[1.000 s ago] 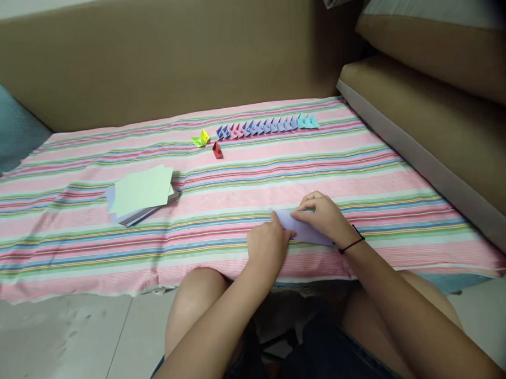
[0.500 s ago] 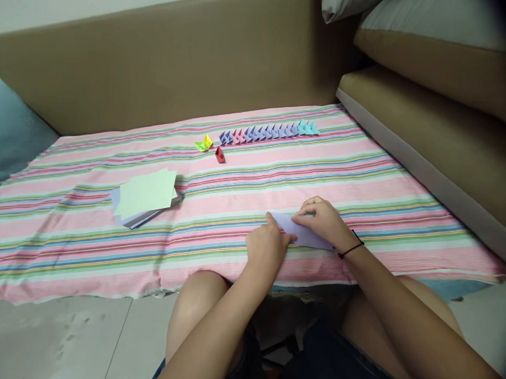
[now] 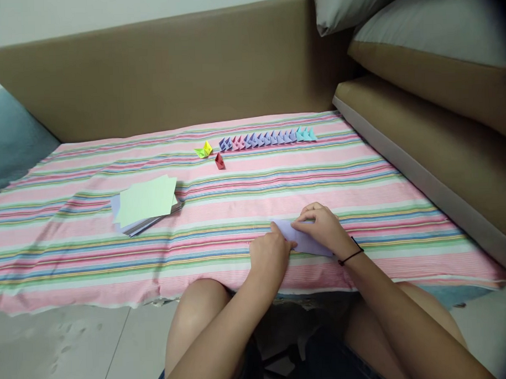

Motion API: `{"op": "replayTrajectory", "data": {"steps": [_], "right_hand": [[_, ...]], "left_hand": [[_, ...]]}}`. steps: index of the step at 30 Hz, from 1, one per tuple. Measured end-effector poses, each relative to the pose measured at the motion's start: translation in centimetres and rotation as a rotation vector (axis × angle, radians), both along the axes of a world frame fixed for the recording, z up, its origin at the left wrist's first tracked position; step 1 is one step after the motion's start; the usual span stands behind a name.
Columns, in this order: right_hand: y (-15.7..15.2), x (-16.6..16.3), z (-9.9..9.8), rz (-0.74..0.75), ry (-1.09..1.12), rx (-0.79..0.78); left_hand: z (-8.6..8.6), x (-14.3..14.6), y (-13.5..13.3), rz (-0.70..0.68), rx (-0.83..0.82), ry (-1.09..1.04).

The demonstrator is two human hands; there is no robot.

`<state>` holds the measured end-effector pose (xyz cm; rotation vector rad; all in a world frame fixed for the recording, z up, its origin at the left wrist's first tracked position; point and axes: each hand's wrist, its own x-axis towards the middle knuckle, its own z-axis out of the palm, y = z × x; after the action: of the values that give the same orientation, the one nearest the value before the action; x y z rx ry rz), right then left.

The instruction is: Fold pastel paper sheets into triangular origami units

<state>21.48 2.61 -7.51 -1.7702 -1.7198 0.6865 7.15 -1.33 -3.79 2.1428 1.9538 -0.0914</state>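
A folded sheet of purple paper lies on the striped cloth near the front edge, slanting down to the right. My left hand is at its left end, index finger at the upper corner and thumb on the lower edge. Its remaining fingers are curled in. My right hand, with a black cord around the wrist, pinches the paper's upper edge between thumb and fingers. The right part of the sheet is partly hidden under that hand.
A stack of paper, pale green on top, lies to the left. Folded paper pieces form a row at the back, beside a yellow-green piece and a red one. Cushions are piled at the right.
The view has tilted slightly, so everything sits a little lower. My left hand has shifted slightly right along the paper; my right hand keeps about the same place on it.
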Motion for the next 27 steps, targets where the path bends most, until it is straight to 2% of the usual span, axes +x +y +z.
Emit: {"op": "replayTrajectory", "data": {"steps": [9, 14, 16, 19, 21, 23, 27], "right_hand": [[0.0, -0.1, -0.1, 0.001, 0.018, 0.023], [-0.1, 0.1, 0.1, 0.011, 0.088, 0.03], [-0.2, 0.3, 0.4, 0.032, 0.2, 0.065], [-0.6, 0.2, 1.3, 0.023, 0.484, 0.092], [-1.0, 0.0, 2.1, 0.001, 0.684, 0.033], [-1.4, -0.1, 2.7, -0.015, 0.802, -0.032], [-1.9, -0.1, 3.5, -0.043, 0.796, -0.107]], "left_hand": [[0.3, -0.2, 0.4, 0.021, -0.033, -0.048], [0.0, -1.0, 0.4, 0.045, 0.007, -0.137], [-0.2, -1.6, 0.6, 0.098, 0.052, -0.281], [-0.6, -2.4, 1.1, 0.133, 0.091, -0.695], [-0.7, -2.6, 1.5, 0.102, 0.013, -1.005], [-0.7, -2.6, 1.8, 0.103, -0.088, -1.227], [-0.2, -2.8, 2.0, 0.195, -0.109, -1.386]]}}
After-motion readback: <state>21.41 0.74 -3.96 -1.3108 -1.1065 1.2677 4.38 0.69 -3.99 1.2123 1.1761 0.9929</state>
